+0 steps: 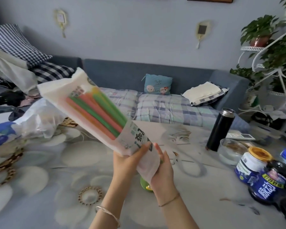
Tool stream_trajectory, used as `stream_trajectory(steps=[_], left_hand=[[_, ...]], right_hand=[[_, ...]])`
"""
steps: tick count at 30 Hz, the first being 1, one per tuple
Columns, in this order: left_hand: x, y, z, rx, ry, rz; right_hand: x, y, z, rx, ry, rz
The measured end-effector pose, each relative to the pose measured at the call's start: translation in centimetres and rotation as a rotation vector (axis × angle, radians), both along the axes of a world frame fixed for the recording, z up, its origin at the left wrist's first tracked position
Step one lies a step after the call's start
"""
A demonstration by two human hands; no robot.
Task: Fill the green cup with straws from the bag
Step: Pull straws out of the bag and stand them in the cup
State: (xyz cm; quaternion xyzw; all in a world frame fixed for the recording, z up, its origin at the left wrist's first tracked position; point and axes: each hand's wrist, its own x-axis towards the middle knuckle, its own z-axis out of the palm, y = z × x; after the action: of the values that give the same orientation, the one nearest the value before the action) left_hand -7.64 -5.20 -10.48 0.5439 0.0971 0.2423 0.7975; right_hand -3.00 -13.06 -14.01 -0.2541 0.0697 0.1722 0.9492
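A long clear plastic bag (82,100) full of green, orange and yellow straws (97,111) is held up above the table, tilted so its far end points up and to the left. My left hand (129,161) grips the bag near its lower end from the left. My right hand (163,169) grips the bag's bottom end from the right. The green cup (145,185) stands on the table directly below my hands, mostly hidden behind them and the bag.
A black thermos (220,129) stands at the right, with a glass bowl (231,151) and dark jars (269,180) near the right edge. Scissors (188,164) lie on the floral tablecloth (56,171). A white plastic bag (40,119) sits at left; a sofa lies behind.
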Motion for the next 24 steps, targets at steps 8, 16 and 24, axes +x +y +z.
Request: stream_trajectory(steps=[8,16,24], left_hand=[[0.7,0.4,-1.7,-0.499,0.083,-0.041],[0.7,1.6,-2.2,-0.663,0.101,-0.116],[0.3,3.0,-2.5,-0.698,0.028,-0.093]], right_hand=[[-0.1,-1.5,-0.2,-0.933,-0.511,-0.329],[0.5,-4.0,1.2,-1.019,-0.708,-0.362],[-0.4,-3.5,2.4,-0.543,-0.371,-0.162]])
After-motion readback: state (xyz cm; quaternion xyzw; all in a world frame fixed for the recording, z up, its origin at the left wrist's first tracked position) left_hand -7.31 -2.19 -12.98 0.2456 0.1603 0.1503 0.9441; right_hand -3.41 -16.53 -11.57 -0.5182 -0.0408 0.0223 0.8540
